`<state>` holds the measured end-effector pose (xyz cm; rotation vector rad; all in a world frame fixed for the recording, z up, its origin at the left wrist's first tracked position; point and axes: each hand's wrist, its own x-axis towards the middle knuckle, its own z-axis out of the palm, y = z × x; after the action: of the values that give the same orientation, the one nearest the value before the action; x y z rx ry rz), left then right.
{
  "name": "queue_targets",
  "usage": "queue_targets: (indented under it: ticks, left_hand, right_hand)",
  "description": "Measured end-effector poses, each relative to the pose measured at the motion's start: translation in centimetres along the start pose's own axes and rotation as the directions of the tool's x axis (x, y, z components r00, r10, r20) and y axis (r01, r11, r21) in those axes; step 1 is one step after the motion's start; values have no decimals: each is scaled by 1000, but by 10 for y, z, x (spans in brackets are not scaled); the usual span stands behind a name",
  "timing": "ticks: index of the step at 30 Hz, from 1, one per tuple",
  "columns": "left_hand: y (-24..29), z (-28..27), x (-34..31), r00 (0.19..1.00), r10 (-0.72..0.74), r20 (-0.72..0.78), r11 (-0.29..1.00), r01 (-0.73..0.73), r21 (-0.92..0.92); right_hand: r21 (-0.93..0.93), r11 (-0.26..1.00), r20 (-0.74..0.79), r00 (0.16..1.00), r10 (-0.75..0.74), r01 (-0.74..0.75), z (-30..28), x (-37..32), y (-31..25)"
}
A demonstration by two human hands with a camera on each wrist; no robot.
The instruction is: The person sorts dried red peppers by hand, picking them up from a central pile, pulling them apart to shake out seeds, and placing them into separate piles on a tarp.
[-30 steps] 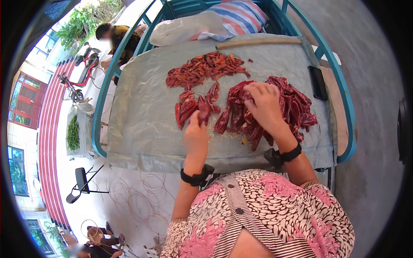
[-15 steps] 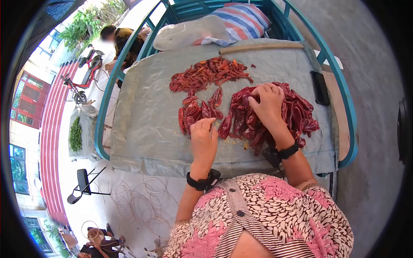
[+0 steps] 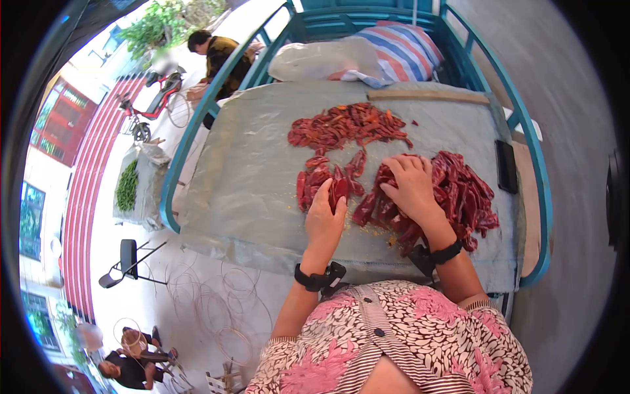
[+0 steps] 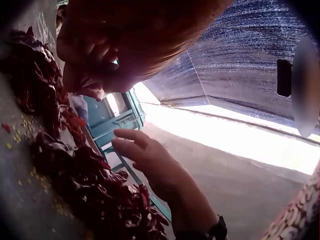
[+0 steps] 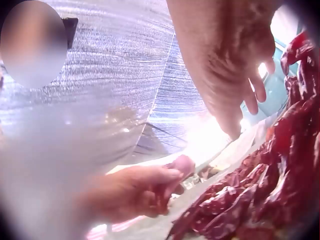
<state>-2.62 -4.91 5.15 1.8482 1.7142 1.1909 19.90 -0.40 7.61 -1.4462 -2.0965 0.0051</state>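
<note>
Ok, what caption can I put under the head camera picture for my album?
Left hand pinches a chilli while right hand touches the big pile on a grey sheet.

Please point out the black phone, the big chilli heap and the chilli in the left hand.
Black flat phone (image 3: 506, 166): head view, its centre.
Heap of dark red dried chillies (image 3: 467, 197): head view, right part.
Single dark red dried chilli (image 3: 338, 190): head view, its middle.

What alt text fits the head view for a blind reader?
A person's left hand pinches a dried red chili beside a small pile, while the right hand rests on a larger chili heap, on a grey sheet. A dark phone lies near the sheet's right edge.
</note>
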Motion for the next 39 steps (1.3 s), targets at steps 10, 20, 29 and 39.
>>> queue_targets:
  ticks: [10,20,29,39]
  left_hand:
    - [6,-9,-3,996,77,-35,986,-71,150]
    - [28,6,-7,999,-5,50,950,20,-312]
    - [15,21,-15,969,-183,169,779,248,-576]
    - [-1,5,-4,971,-231,52,844,227,-486]
  right_hand:
    - [-152,987,200,980,-20,51,22,4,18]
    - [308,952,46,999,-11,-4,0,11,-20]
    - [619,772,216,976,9,-144,12,-10,-51]
    - [204,979,199,979,-33,-9,-2,-5,-37]
